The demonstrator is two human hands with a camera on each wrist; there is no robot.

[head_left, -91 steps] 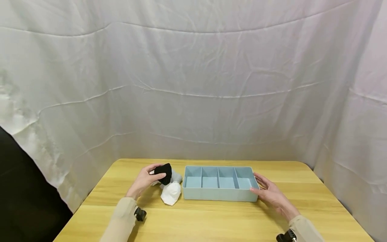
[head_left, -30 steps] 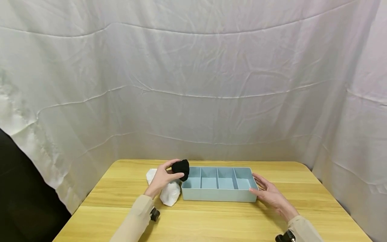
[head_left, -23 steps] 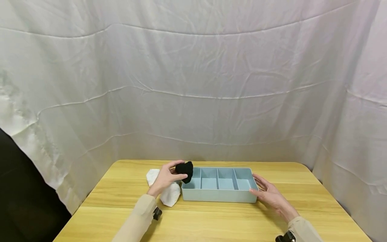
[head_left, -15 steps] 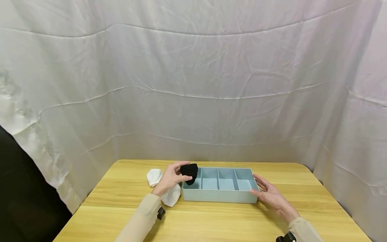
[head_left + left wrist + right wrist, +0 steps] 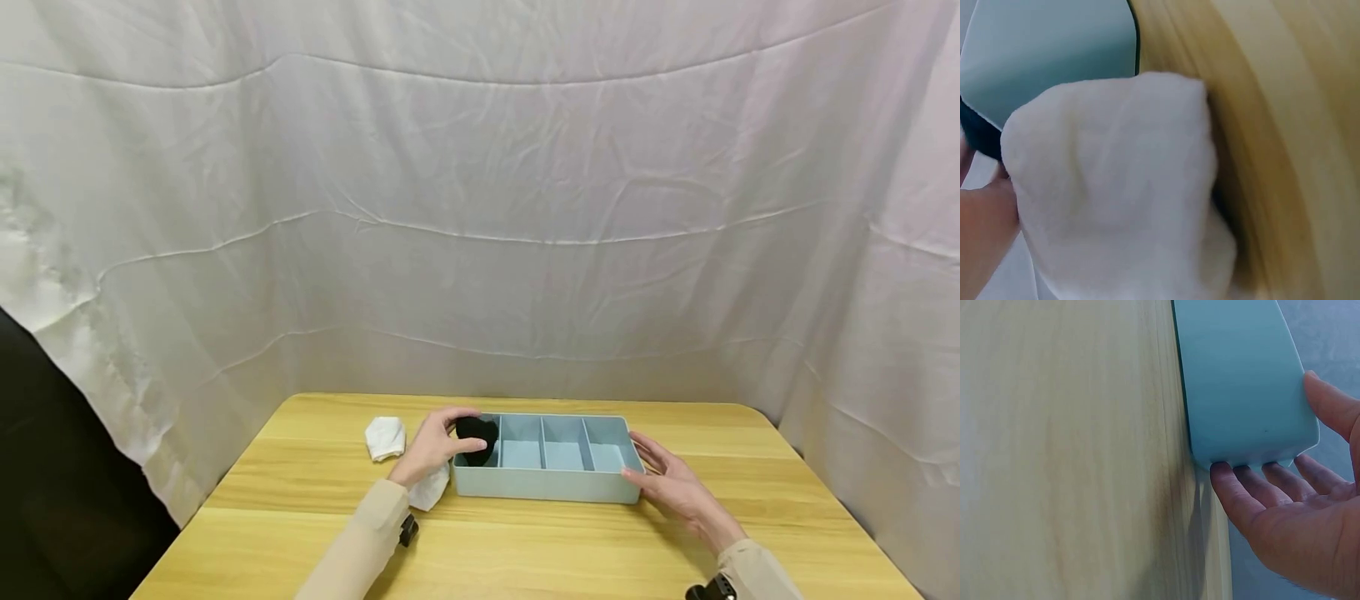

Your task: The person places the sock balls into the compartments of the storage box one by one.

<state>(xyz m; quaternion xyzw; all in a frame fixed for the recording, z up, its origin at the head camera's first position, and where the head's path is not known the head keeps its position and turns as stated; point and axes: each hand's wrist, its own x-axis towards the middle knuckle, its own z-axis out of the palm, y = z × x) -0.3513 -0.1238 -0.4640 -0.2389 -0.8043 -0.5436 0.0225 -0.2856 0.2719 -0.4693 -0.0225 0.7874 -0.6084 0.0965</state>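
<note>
Blue tray (image 5: pixel 545 483) with 4 compartments sits on worktop (image 5: pixel 525 550); black sock bundle (image 5: pixel 477 435) is in its leftmost compartment, inside the left hand (image 5: pixel 433 446) grip, fingers curled round it. Right hand (image 5: pixel 675 487), fingers straight, rests flat against tray's right end, holding nothing.

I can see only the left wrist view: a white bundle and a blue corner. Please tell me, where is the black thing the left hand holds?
Observer: The left hand grips the black bundle in the leftmost compartment of the blue tray.
Operator: And the other compartments?
Observer: The three to its right hold nothing.
Operator: What does the right hand do?
Observer: The right hand rests open against the tray's right end, fingers touching its wall.
Operator: Is there only one white bundle?
Observer: No, a second white bundle lies further left on the table.
</note>
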